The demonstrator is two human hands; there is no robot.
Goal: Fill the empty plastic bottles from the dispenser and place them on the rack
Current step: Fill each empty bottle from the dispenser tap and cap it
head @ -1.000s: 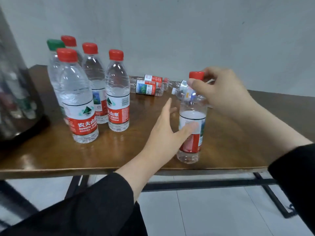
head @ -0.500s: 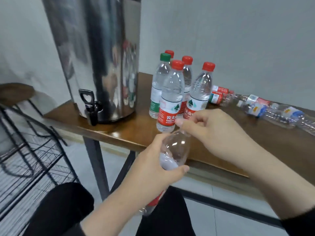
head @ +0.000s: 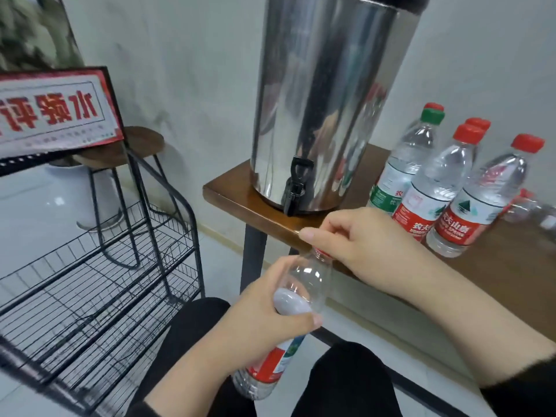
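Below the dispenser [head: 325, 100] tap, the left hand [head: 264, 308] grips the tilted bottle [head: 288, 320]; the right hand [head: 361, 239] pinches its cap.

I see a clear bottle [head: 304, 284] with a red-and-white label, held before a mirror-bright silver dispenser [head: 325, 94] with a black tap [head: 296, 188]. On the brown wooden desk [head: 240, 197] stand clear capped bottles [head: 478, 200], most caps red, 1 green [head: 432, 115]. The wire rack [head: 99, 284] is black; the sign [head: 57, 109] is white with red characters and border.
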